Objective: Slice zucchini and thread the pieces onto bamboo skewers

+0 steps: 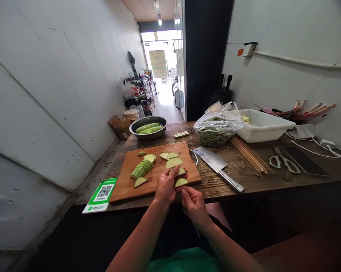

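My left hand [166, 186] is closed over the front edge of the wooden cutting board [156, 187], its thumb and fingers pinching a half-round zucchini slice [179, 171]. Just below that, another half-round slice [181, 183] sits between my two hands. My right hand [195, 204] is closed on a thin bamboo skewer [198, 232], whose tail sticks out below the palm; its tip is hidden near the slices. On the board lie a row of cut zucchini [142, 169] and several loose slices [174, 163].
A cleaver [215, 162] lies right of the board. Beyond are a metal bowl [133, 132] of zucchini, a plastic bag [215, 128] of greens, and a white tub [268, 130]. Skewers [249, 156], scissors [286, 163] and a phone [304, 160] lie rightward. A QR-code sign [100, 198] is at left.
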`<state>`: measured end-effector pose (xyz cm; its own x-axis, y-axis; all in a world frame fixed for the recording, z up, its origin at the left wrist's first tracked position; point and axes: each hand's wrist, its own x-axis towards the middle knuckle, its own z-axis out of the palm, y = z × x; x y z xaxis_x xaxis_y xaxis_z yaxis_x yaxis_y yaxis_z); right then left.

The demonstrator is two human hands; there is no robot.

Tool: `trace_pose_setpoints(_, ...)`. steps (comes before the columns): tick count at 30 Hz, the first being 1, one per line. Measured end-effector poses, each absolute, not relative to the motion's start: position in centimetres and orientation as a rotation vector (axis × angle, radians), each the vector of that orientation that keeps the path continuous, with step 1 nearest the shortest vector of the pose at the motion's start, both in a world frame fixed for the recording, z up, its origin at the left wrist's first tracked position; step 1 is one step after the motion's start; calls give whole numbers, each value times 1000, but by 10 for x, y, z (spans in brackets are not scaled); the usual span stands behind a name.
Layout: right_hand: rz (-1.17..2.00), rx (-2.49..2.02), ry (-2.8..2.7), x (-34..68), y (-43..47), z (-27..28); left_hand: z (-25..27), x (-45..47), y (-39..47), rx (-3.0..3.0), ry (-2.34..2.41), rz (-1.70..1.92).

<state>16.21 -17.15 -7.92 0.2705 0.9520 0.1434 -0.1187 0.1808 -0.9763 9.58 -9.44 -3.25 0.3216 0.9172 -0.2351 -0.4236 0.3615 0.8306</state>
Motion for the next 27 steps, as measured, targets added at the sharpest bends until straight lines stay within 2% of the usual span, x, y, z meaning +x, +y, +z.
trace_pose_setpoints(14, 895, -1139, -996, 167, -167, -86, -42, 103, -98, 743, 754, 980)
trace_pose_setpoints(19, 910, -1148, -1091, 170, -169, -91, -35, 92, -82, 730, 767, 1066)
trace_pose_setpoints(27, 956, -1102, -1152, 170, -171, -91, -28, 87, -68, 697, 829, 990)
